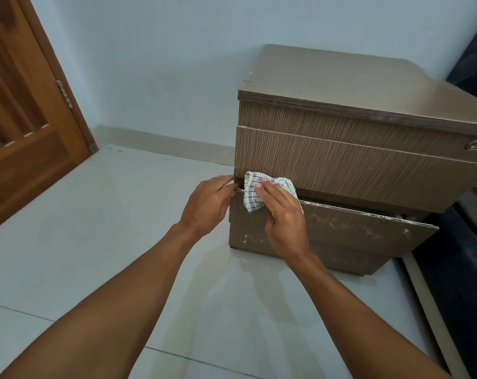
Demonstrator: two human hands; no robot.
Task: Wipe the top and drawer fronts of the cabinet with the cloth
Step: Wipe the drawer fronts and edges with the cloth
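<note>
Right hand [283,214], fingers flat, presses a soft, limp checked cloth [252,195], likely best bunched under the palm, on the middle drawer front [355,170] of the cabinet [341,77]; left hand [207,203], fingers relaxed, touches its corner.

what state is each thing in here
top drawer, shut
middle drawer, shut
bottom drawer, pulled partly out, white smudges on its front
cloth, bunched, pressed over the gap above the bottom drawer
right hand, flat on the cloth
left hand, fingertips at the drawers' left edge
</note>
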